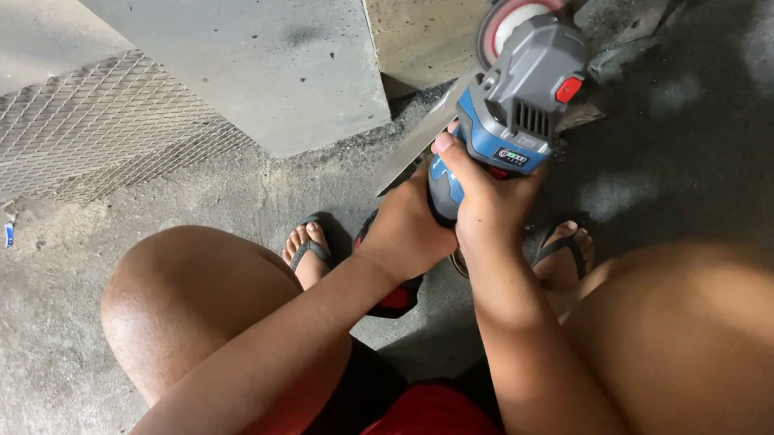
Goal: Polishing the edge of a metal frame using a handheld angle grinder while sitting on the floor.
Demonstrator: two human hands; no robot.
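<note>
I see both hands wrapped around a blue and grey angle grinder, held up over the concrete floor between the person's bent knees. The right hand has its grip closed tight around the tool's body just behind the grey head, thumb lying along the blue casing. The left hand sits lower, its grip closed on the rear of the handle, where a red and black battery pack pokes out beneath the wrist. The grinder's disc points away from me, tilted up near the top edge of the view, just beside a narrow metal strip that slants down toward the hands. To the left lies a flat grey metal sheet, and beside it a panel of expanded metal mesh. Both feet wear flip-flops on the floor below the tool.
</note>
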